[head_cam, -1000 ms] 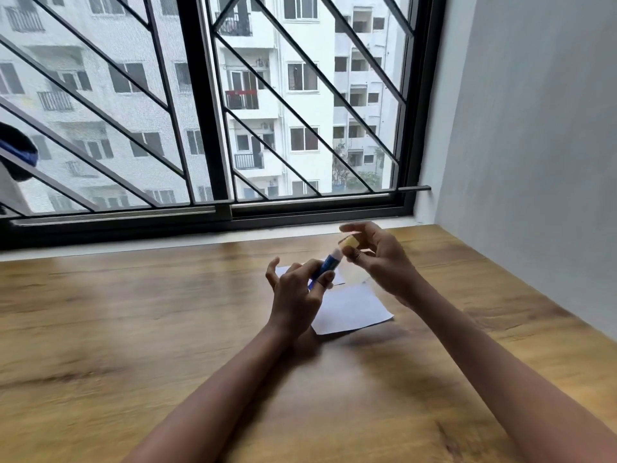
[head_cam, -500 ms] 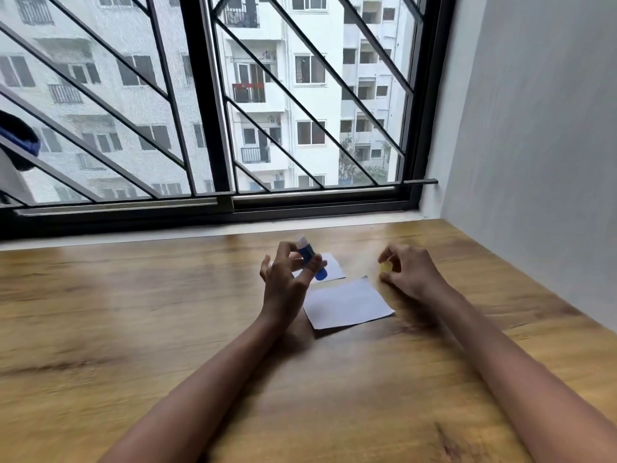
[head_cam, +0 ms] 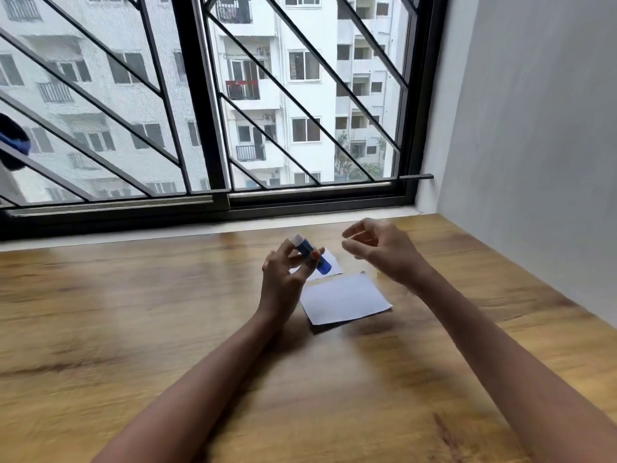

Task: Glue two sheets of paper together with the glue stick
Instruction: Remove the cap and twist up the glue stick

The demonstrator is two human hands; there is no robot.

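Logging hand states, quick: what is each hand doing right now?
Left hand: fingers closed around the glue stick.
Right hand: open, fingers loosely curled, holding nothing visible.

My left hand (head_cam: pixel 283 272) fingers curled closed, right hand (head_cam: pixel 380 252) beside it, raised, fingers loosely spread, empty.

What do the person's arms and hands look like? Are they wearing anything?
Both arms are bare all the way from the bottom edge of the picture: no sleeves show. The left hand and right hand wear no gloves, and I see no watch, bracelet or ring. The fingers are slim, and the picture is a little blurry there.
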